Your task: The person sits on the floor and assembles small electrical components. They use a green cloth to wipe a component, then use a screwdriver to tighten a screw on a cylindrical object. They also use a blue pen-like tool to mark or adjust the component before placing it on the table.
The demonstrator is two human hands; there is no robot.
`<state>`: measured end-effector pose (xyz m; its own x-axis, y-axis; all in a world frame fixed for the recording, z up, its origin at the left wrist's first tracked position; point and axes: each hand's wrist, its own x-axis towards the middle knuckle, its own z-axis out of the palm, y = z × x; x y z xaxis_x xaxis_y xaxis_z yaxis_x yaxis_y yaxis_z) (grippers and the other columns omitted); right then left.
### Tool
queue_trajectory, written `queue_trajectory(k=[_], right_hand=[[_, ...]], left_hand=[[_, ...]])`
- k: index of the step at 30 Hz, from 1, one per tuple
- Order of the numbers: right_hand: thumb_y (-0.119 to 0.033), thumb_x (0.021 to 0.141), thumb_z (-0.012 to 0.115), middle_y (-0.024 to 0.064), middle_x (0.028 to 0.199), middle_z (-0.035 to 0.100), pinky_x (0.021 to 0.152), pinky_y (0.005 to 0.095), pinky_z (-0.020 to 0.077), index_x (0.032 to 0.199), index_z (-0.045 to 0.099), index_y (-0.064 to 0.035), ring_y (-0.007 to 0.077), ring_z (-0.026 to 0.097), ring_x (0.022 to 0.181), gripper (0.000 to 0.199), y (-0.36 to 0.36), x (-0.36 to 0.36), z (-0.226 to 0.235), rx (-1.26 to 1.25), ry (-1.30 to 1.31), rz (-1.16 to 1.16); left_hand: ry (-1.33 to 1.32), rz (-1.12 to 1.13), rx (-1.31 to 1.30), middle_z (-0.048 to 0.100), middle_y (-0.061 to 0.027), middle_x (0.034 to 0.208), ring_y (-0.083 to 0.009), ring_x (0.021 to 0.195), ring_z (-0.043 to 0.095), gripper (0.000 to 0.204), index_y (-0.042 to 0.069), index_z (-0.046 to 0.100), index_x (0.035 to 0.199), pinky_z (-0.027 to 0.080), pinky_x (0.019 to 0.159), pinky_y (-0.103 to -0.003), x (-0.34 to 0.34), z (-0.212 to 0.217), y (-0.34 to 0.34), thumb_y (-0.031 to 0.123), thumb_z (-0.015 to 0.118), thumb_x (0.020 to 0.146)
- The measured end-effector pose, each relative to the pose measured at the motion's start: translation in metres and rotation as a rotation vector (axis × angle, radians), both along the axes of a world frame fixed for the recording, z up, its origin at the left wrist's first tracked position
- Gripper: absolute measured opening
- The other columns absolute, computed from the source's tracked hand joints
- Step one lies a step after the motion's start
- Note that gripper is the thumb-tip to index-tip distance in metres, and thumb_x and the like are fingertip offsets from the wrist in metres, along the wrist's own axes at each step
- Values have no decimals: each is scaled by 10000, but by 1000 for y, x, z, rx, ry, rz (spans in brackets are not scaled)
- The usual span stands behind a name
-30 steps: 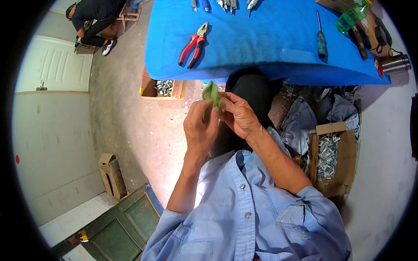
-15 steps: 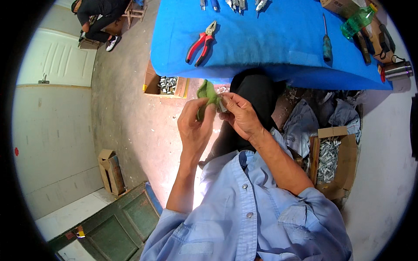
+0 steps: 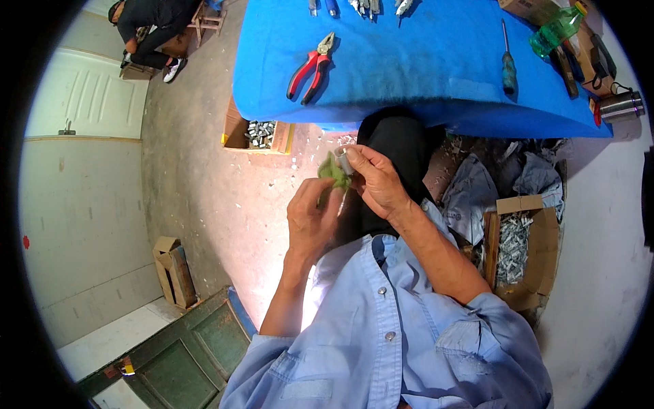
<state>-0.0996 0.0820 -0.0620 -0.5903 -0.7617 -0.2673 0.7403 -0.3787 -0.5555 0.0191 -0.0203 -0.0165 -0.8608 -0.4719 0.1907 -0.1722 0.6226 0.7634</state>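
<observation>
Between the thumb and fingers of our right hand point(image 3: 383, 183) we pinch a small grey piece point(image 3: 343, 162); the fingers of our left hand point(image 3: 310, 213) are pressed together on a green cloth point(image 3: 327, 169), which lies against that piece. We hold both in the air, just short of the blue-covered desk point(image 3: 422, 68). On it we see red-and-black pliers point(image 3: 310, 73) and, farther right, a screwdriver point(image 3: 508, 71). Below, at left, an open carton point(image 3: 236, 131) holds metal bits point(image 3: 259, 134).
</observation>
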Motion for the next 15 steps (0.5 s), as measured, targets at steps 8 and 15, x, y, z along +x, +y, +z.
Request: queue_trajectory(k=[8, 15], right_hand=[[-235, 1066, 554, 4, 1011, 655, 737, 260, 506, 1215, 644, -49, 92, 601, 867, 256, 3, -2, -9, 19, -10, 16], [-241, 1069, 547, -1, 998, 654, 736, 239, 492, 1231, 643, -54, 86, 597, 865, 265, 2, 0, -8, 30, -47, -16]], left_hand=[[157, 79, 75, 665, -141, 881, -259, 754, 666, 157, -5, 671, 1029, 514, 670, -346, -34, 11, -11, 14, 715, 879], [122, 83, 153, 668, -152, 888, -286, 747, 661, 156, -2, 675, 1036, 512, 675, -344, -34, -12, -9, 41, 706, 890]])
